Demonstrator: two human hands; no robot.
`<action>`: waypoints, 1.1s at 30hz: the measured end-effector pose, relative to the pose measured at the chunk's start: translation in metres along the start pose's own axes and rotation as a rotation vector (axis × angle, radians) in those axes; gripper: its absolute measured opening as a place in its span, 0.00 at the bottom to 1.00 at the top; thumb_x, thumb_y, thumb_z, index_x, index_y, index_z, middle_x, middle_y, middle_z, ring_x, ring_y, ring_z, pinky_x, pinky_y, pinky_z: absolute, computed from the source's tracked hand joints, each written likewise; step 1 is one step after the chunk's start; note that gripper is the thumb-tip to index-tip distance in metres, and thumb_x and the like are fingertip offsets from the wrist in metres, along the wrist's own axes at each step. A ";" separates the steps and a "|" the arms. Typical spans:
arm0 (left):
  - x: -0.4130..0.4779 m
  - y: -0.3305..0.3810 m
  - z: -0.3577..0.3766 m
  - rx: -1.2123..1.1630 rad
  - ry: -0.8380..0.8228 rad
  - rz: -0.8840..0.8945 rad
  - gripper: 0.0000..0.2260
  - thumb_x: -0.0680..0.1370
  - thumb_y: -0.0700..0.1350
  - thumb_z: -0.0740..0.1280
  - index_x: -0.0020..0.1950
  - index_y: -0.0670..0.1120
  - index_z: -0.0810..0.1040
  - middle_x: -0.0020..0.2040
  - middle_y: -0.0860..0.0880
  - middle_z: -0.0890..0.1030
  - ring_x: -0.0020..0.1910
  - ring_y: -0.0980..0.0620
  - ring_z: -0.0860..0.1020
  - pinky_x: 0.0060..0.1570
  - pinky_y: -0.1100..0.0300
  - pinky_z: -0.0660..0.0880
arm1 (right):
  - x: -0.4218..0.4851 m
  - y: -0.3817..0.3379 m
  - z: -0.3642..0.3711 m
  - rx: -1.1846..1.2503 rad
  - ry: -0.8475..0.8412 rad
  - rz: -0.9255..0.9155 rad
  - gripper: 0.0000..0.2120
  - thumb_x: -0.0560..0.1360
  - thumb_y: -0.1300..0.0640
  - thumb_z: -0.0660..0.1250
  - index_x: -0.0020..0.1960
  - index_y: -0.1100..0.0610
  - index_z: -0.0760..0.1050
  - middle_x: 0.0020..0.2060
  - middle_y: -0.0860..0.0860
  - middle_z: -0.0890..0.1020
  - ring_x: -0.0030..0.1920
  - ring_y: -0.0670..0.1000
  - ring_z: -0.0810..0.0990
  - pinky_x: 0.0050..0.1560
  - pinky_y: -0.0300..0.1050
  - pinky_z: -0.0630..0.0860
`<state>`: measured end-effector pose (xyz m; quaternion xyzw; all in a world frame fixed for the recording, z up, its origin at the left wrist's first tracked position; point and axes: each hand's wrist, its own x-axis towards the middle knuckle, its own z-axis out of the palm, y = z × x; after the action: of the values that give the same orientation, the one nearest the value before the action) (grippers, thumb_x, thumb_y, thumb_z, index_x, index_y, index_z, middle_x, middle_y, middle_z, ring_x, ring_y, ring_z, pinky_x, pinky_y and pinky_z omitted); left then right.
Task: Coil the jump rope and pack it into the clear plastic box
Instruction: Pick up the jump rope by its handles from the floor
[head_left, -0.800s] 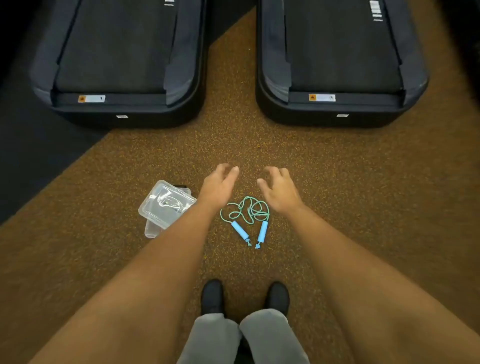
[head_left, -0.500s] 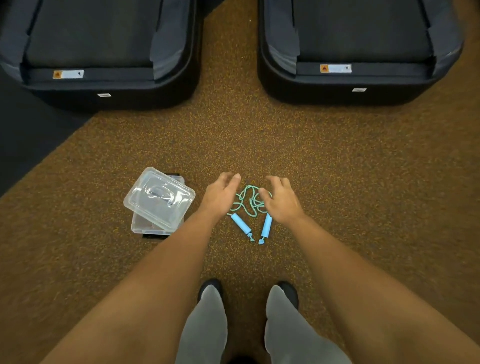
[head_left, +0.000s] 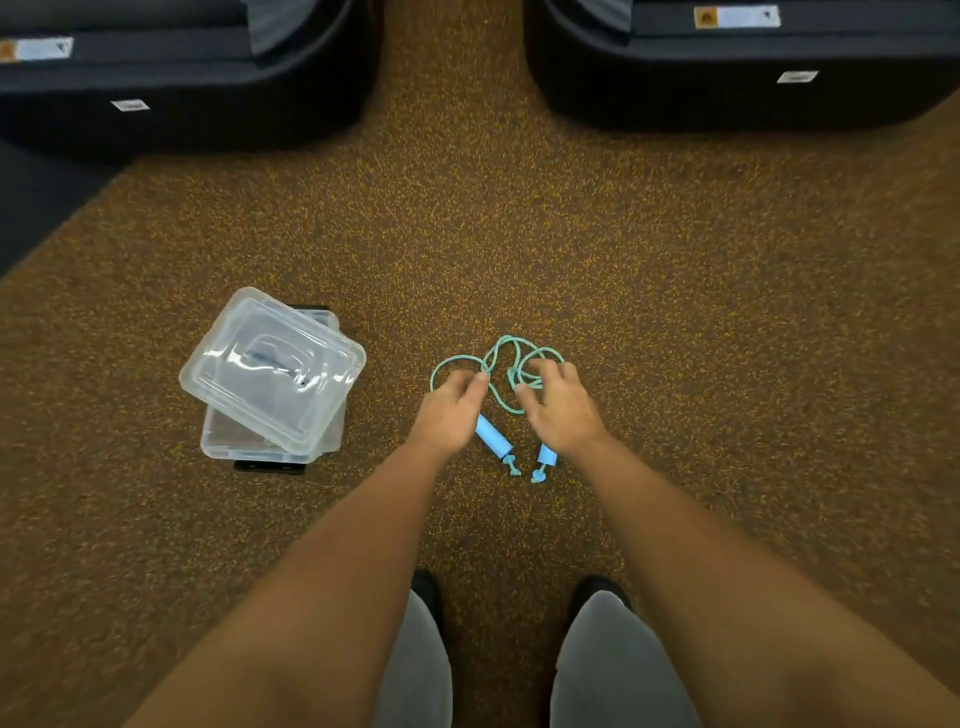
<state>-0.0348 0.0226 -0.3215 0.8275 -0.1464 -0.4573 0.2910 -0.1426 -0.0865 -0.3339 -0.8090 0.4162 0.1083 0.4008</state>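
Head camera, looking straight down at a brown speckled floor (head_left: 675, 312). Near the centre of the frame lies a jump rope (head_left: 511, 387), its teal cord in loose, tangled loops on the floor. Its two light blue handles point toward 6 o'clock, close together but not touching. The left handle (head_left: 493, 441) lies tilted, and the right handle (head_left: 545, 456) is mostly hidden under a wrist.

Both bare forearms reach in from the bottom edge. The left hand (head_left: 449, 410) is over the 9 o'clock side of the loops, fingers nearly straight and relaxed, gripping nothing. The right hand (head_left: 563, 410) is over the 3 o'clock side, fingers spread and loosely bent above the cord, with no closed pinch showing. Whether the fingertips touch the cord cannot be told.

At 9 o'clock from the rope, well apart from it, sits the clear plastic box (head_left: 270, 439). Its clear lid (head_left: 272, 366) lies loose on top, turned askew so its corners overhang the box rim. The lid has a moulded handle shape in its middle. Dark clips show at the far and near ends of the box. The glare on the lid hides what, if anything, is inside; the rope is outside it.

At 11 o'clock is the end of a dark treadmill (head_left: 182, 104), and at 1 o'clock a second treadmill (head_left: 727, 78), each with small labels. At 6 o'clock are two black shoes (head_left: 426, 590) and grey trouser legs (head_left: 618, 670).
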 end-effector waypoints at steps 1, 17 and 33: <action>0.007 -0.007 0.004 0.000 -0.002 -0.006 0.23 0.80 0.60 0.54 0.69 0.49 0.69 0.62 0.44 0.77 0.62 0.45 0.74 0.64 0.47 0.68 | 0.006 0.005 0.008 0.005 -0.004 0.001 0.23 0.80 0.48 0.57 0.72 0.56 0.62 0.66 0.57 0.66 0.62 0.59 0.72 0.61 0.52 0.69; 0.078 -0.082 0.057 0.092 -0.058 -0.055 0.22 0.80 0.58 0.53 0.69 0.50 0.69 0.66 0.42 0.74 0.64 0.42 0.71 0.62 0.51 0.66 | 0.040 0.074 0.095 -0.057 -0.098 0.009 0.22 0.79 0.53 0.61 0.71 0.56 0.63 0.65 0.58 0.69 0.62 0.60 0.73 0.59 0.52 0.71; 0.115 -0.124 0.097 0.306 -0.113 -0.072 0.20 0.81 0.55 0.53 0.71 0.53 0.69 0.71 0.42 0.68 0.65 0.43 0.70 0.60 0.57 0.66 | 0.054 0.107 0.142 -0.147 -0.216 -0.002 0.17 0.76 0.60 0.63 0.64 0.58 0.67 0.59 0.58 0.71 0.57 0.61 0.75 0.58 0.54 0.73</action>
<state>-0.0575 0.0284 -0.5152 0.8399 -0.2008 -0.4854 0.1365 -0.1676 -0.0487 -0.5141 -0.8203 0.3607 0.2244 0.3830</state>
